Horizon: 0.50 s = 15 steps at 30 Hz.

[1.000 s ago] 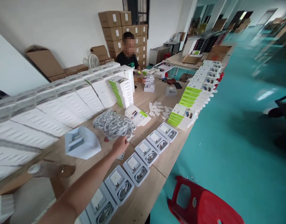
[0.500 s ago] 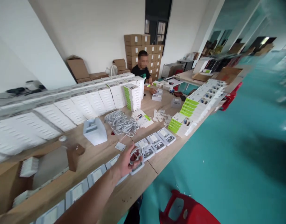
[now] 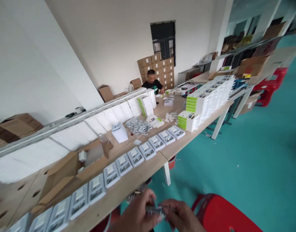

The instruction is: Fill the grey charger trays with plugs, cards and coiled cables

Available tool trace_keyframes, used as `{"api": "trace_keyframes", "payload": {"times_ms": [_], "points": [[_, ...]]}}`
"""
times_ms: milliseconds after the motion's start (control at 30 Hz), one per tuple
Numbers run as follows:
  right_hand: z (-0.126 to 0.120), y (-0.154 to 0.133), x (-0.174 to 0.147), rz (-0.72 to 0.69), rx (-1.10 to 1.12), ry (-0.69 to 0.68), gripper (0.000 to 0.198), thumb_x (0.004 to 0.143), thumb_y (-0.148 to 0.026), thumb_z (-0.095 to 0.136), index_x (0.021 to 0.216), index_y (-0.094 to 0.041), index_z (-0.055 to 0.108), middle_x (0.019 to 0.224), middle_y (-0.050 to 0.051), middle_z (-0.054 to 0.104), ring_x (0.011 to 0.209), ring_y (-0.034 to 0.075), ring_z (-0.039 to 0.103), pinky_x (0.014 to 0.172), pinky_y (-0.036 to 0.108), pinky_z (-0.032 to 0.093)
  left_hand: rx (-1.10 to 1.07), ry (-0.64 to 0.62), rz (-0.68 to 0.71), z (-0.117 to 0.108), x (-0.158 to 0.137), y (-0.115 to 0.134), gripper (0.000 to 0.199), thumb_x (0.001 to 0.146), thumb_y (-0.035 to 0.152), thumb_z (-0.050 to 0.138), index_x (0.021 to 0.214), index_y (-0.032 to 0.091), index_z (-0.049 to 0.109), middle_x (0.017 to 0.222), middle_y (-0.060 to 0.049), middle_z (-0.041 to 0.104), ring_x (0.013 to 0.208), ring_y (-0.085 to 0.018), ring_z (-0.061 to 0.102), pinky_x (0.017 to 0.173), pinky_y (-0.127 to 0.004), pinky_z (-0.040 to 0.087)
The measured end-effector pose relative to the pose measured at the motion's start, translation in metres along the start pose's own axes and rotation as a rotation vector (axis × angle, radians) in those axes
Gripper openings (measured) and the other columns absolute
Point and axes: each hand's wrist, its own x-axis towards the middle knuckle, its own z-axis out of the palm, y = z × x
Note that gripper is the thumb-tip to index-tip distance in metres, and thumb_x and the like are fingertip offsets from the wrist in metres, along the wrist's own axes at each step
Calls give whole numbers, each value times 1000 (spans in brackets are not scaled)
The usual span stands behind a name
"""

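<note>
In the head view, my left hand (image 3: 137,212) and my right hand (image 3: 180,213) are close together at the bottom, in front of the table edge. Between them is a small grey cable (image 3: 154,210), blurred by motion, with the fingers of both hands closed on it. Along the table's near edge runs a row of open white box trays (image 3: 124,163), each with a pale flat piece and a coiled cable. A heap of grey-white cables (image 3: 138,125) lies behind the row on a plastic bag. Near it is a small white card (image 3: 137,142).
Stacked white-and-green boxes (image 3: 206,96) stand at the right end of the table. White boxes (image 3: 90,127) line the far side, with an open carton (image 3: 63,170) before them. A red stool (image 3: 225,212) is at lower right. A co-worker (image 3: 152,83) sits at the far end.
My left hand, which held a coiled cable over the trays, has drawn back off the table. My right hand has come into view beside it. The view has shifted, showing more of the row.
</note>
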Motion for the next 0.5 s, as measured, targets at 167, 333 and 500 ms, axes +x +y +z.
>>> {"api": "trace_keyframes", "payload": {"times_ms": [167,333,500], "points": [[16,-42,-9,-306,-290,67,28,96,-39,48,102,-24,70,84,3,63,75,14,58,67,25,45,-480,-333,-192,-21,-35,-14,40,81,51,62,102,18,51,82,-4,65,59,-12,58,49,-22,39],[63,-46,12,-466,-542,-7,25,99,-28,44,109,-27,66,93,4,64,82,13,60,72,25,45,-623,-220,-225,-36,-70,-62,35,79,43,66,94,18,46,77,-2,65,53,-10,57,42,-20,36],[142,-43,59,-664,-972,37,15,93,-22,54,93,-25,68,99,5,65,93,20,56,81,34,38,-669,-173,-251,-64,-121,-127,32,85,51,55,82,21,45,62,5,50,46,-7,38,43,-22,29]]}}
